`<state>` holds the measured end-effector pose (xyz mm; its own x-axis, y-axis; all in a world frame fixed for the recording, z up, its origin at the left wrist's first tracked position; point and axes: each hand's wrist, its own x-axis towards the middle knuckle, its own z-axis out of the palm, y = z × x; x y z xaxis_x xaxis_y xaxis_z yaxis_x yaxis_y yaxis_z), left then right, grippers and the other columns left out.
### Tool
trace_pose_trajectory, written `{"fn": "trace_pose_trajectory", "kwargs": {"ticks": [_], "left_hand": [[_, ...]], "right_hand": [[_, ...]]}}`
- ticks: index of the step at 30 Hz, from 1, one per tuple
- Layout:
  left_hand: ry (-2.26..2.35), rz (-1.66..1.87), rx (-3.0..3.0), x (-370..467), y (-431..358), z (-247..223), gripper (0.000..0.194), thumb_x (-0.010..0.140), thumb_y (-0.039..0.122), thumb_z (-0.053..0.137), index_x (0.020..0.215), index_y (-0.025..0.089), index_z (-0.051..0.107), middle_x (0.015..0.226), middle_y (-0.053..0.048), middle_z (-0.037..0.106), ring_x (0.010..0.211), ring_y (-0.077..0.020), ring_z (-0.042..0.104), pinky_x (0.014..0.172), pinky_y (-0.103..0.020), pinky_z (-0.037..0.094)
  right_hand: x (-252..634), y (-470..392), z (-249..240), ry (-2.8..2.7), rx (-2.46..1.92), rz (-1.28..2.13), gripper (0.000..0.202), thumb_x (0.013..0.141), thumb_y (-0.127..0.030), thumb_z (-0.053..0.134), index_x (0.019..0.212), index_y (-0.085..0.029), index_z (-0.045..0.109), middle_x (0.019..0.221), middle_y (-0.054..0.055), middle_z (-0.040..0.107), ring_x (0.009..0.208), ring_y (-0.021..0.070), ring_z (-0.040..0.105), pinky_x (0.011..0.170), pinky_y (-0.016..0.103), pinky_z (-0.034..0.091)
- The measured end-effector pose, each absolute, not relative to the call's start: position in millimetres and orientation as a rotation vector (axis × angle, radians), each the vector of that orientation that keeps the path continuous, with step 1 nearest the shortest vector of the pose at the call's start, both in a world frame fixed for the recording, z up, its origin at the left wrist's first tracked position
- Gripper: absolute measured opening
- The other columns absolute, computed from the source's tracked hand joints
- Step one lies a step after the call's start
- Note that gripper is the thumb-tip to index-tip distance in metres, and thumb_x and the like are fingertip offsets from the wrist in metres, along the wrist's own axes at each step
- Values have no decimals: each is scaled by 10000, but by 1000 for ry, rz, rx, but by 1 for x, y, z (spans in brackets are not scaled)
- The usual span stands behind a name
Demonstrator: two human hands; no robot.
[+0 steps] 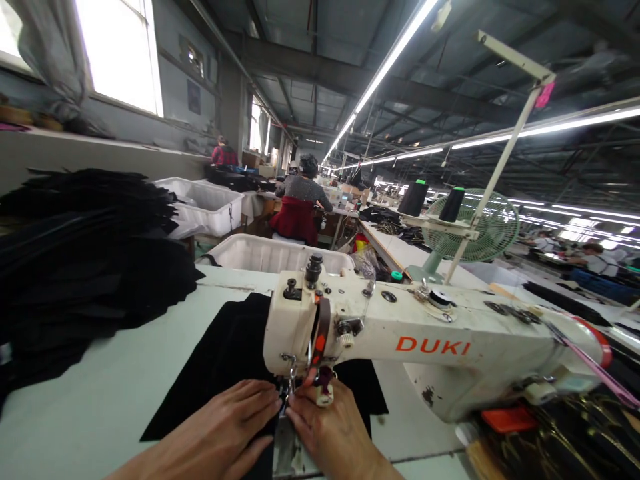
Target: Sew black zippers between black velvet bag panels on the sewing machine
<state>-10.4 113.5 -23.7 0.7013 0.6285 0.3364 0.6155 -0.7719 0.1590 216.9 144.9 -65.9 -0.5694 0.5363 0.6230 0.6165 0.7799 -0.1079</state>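
A black fabric piece (220, 360) lies flat on the pale sewing table, under the head of the white sewing machine (370, 333). My left hand (235, 423) rests on it just left of the presser foot (286, 393), fingers stretched out and thumb apart. On the other side of the foot, my right hand (335, 423) has its fingers bent and pressed together at the fabric, close to the needle area. The fingertips of that hand are partly hidden by machine parts. Some of the fabric shows beyond the machine's arm on the right.
A tall stack of black fabric pieces (90, 267) stands on the left. White plastic bins (280, 253) sit behind the table. Black thread cones (414, 198) and a green fan (480, 227) are at back right. Ahead, a person (303, 200) sits facing away.
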Motion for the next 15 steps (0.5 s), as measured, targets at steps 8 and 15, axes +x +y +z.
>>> {"fn": "trace_pose_trajectory", "kwargs": {"ticks": [8,15], "left_hand": [[1128,591,2878,-12,112,-27,450,957,306,603,1399,226,591,1376,-98,633,1229,-320,624,1041,-427,498],[1167,550,2793,-12,107,-17,490,937,342,655,1406,215,589,1410,-114,599,1266,-332,591,1050,-442,488]], "right_hand": [[217,146,-56,-2271,-899,-107,190,820,-137,749,964,-249,695,946,-11,752,898,209,695,850,297,545],[219,144,-51,-2220,-896,-28,181,874,-142,648,979,-267,726,947,11,750,885,210,695,837,305,547]]}}
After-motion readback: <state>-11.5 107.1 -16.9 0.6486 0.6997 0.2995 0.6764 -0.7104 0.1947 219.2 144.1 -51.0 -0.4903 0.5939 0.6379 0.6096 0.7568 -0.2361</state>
